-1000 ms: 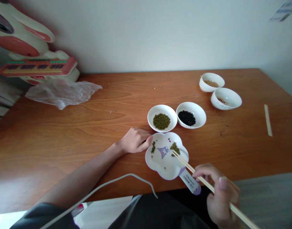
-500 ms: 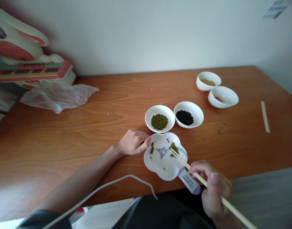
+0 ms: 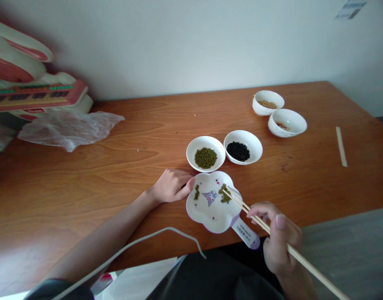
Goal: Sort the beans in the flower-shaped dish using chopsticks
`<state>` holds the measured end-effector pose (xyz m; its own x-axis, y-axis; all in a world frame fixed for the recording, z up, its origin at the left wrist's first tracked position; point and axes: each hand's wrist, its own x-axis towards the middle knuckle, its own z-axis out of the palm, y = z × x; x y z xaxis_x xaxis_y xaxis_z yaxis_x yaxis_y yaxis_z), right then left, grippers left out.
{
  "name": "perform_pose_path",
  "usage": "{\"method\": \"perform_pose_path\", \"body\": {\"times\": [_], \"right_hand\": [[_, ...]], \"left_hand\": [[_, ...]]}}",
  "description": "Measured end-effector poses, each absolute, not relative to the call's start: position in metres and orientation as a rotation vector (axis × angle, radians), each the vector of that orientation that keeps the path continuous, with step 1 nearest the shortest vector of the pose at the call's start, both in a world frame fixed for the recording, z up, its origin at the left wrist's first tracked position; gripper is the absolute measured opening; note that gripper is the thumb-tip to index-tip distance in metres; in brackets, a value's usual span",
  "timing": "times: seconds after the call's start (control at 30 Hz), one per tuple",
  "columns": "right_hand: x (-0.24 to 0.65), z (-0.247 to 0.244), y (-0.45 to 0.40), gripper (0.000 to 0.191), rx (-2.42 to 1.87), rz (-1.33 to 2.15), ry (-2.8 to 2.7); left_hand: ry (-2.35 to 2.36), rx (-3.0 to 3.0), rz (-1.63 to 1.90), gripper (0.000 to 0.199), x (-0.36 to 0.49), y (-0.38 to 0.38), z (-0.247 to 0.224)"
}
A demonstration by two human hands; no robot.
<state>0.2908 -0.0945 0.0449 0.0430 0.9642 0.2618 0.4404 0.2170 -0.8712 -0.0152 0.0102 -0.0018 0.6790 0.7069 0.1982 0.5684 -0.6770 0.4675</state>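
A pair of wooden chopsticks is in my right hand. Their tips, slightly apart, are at a patch of green mung beans on a white flower-shaped plate. This plate has a purple rim, a cartoon print and a short handle pointing towards me. A smaller strip of mung beans lies at its left side. My left hand rests on the table, fingers curled, thumb and forefinger on the plate's left rim. Just behind stand a bowl of mung beans and a bowl of black beans.
Two more white bowls stand at the back right, one with tan grains, one with reddish bits. A paper strip lies at right. A plastic bag and toy keyboard sit at left. A pale cable crosses in front.
The chopstick tips have spread a little apart over the mung bean patch. The whole scene sits slightly further left in view. My left hand keeps its place at the rim.
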Motion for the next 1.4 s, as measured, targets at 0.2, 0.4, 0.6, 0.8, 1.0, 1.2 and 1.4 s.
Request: {"method": "perform_pose_path", "body": {"times": [0.2, 0.4, 0.6, 0.8, 1.0, 1.2, 1.4], "right_hand": [[0.287, 0.051, -0.097, 0.053, -1.368, 0.719, -1.564], [0.291, 0.041, -0.093, 0.049, -1.323, 0.718, -1.612], [0.291, 0.045, -0.097, 0.046, -1.326, 0.726, -1.624], [0.290, 0.051, -0.091, 0.038, -1.285, 0.765, -1.793], [0.287, 0.053, -0.086, 0.027, -1.282, 0.764, -1.912], [0.297, 0.058, -0.095, 0.028, -1.288, 0.705, -1.914], [0.291, 0.065, -0.101, 0.036, -1.397, 0.614, -1.723]], "left_hand": [[0.998, 2.529, 0.528, 0.045, -0.014, 0.011, -0.001], [1.012, 2.512, 0.517, 0.044, -0.016, 0.010, -0.002], [1.016, 2.509, 0.506, 0.044, -0.016, 0.010, -0.004], [1.015, 2.506, 0.500, 0.043, -0.015, 0.010, -0.005], [1.013, 2.507, 0.503, 0.043, -0.016, 0.010, -0.005], [1.022, 2.520, 0.500, 0.044, -0.016, 0.010, -0.004], [1.019, 2.519, 0.500, 0.043, -0.016, 0.009, -0.005]]}}
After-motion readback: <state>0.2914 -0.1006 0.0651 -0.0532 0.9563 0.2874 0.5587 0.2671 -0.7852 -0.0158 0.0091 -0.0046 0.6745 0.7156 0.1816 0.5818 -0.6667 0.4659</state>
